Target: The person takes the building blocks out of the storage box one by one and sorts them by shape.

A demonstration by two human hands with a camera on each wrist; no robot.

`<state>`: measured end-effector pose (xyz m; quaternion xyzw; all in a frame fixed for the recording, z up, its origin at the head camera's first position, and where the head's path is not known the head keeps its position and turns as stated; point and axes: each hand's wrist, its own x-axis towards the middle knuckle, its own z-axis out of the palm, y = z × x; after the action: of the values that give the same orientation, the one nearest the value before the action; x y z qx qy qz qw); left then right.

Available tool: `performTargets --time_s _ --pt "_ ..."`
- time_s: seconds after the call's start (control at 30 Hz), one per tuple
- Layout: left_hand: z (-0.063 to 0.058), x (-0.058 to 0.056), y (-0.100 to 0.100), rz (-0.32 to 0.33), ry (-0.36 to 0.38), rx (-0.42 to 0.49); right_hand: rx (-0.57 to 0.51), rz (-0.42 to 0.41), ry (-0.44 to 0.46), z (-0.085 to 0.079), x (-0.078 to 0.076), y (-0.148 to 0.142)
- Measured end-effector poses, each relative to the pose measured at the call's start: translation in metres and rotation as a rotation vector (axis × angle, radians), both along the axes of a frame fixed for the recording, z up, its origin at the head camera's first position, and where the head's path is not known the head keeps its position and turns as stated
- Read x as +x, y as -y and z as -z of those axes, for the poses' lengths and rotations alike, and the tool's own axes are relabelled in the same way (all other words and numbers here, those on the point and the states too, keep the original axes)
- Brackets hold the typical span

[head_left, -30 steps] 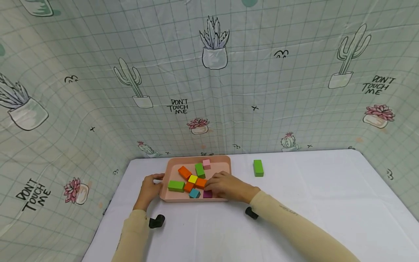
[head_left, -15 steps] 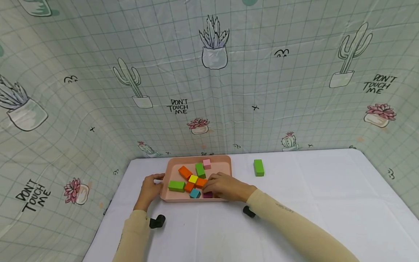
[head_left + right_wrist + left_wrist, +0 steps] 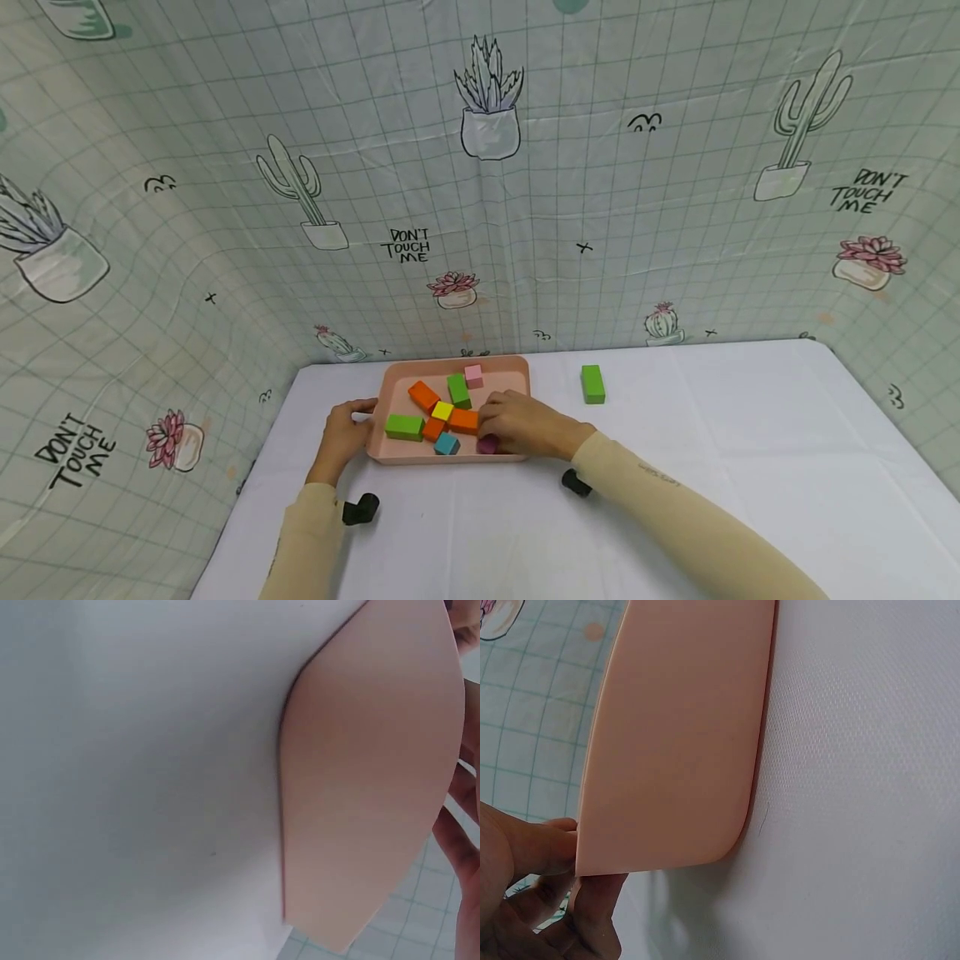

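A pink tray (image 3: 450, 459) stands near the table's back edge, holding several coloured blocks. My left hand (image 3: 345, 435) pinches its left end; in the left wrist view the thumb and fingers (image 3: 596, 911) meet at the tray's corner. Inside the right part of the tray, my right hand (image 3: 521, 425) pinches a purple block (image 3: 487, 444), partly hidden by the fingers. Just left of that hand lies an orange block (image 3: 463, 422). A blue block (image 3: 447, 444), a yellow block (image 3: 442, 412) and a green block (image 3: 404, 427) lie farther left. In the right wrist view the tray wall hides the block.
Outside the tray, to its right, a lone green block (image 3: 592, 384) lies on the white-covered table (image 3: 712, 433). A patterned cloth (image 3: 555, 275) rises behind the table. Black pieces (image 3: 361, 509) sit by both wrists.
My right hand has shifted slightly right, and the purple block has moved right with its fingers and turned. More of the orange block beside it shows. The left hand has stayed at the tray.
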<state>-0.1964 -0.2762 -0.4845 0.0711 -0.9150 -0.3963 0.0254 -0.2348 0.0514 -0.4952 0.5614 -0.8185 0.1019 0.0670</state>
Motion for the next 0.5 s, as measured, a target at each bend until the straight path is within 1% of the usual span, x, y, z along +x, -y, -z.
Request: performTargets --time_s 0.17,0.3,0.5 --pt "-0.002 0.000 -0.002 0.003 -0.002 0.010 -0.045 0.039 -0.014 -0.005 0.004 -0.009" --pt "-0.003 0.000 -0.002 0.002 0.014 0.009 -0.102 0.097 -0.039 -0.009 0.009 -0.019" --pt "-0.002 0.000 -0.001 0.001 0.035 0.005 -0.242 0.177 -0.045 -0.014 0.014 -0.042"
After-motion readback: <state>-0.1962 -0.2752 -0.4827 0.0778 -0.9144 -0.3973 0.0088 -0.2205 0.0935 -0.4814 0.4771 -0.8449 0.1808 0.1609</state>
